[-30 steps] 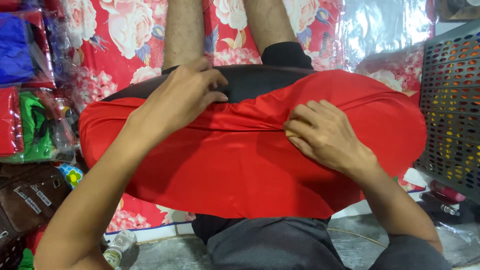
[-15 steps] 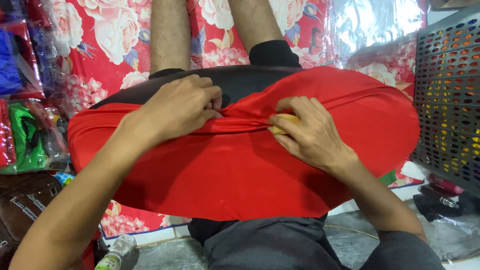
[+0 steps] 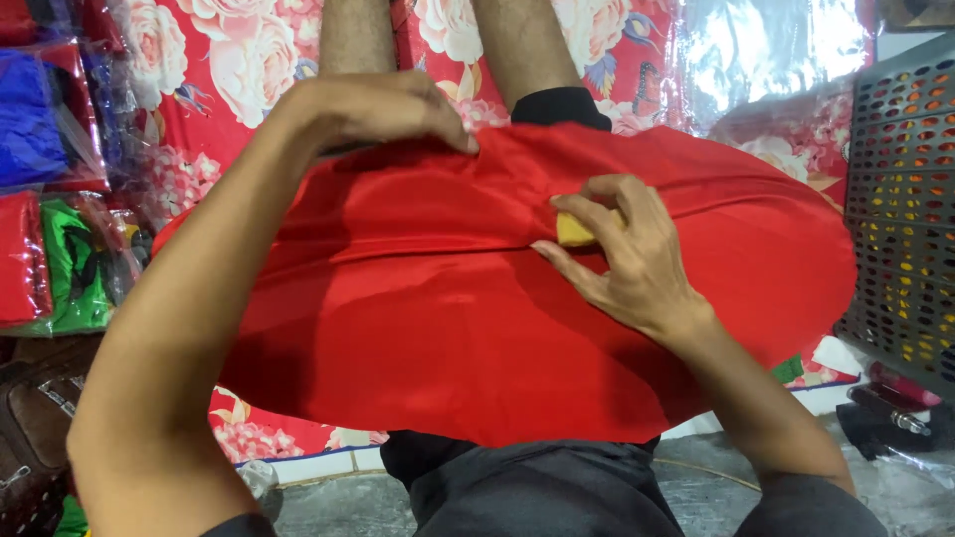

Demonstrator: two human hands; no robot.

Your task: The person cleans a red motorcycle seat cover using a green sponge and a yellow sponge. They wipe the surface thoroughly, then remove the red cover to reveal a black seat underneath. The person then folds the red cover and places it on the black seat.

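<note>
A shiny red cloth (image 3: 448,328) lies spread over my lap and legs. My left hand (image 3: 373,109) pinches its far edge near the knees and holds it up. My right hand (image 3: 622,249) rests on the cloth at a crease, with a small yellow block (image 3: 572,231) gripped between thumb and fingers and pressed against the fabric. My bare legs stick out beyond the cloth toward the top of the view.
A red mat with a flower pattern (image 3: 229,60) lies under the legs. Bagged blue, red and green cloths (image 3: 45,199) are stacked at the left. A grey perforated crate (image 3: 905,209) stands at the right. Brown leather goods (image 3: 30,418) sit at the lower left.
My left hand has pulled the red cloth up over the black fabric, which no longer shows. My right hand has shifted right along the crease, and the yellow block now shows in it.
</note>
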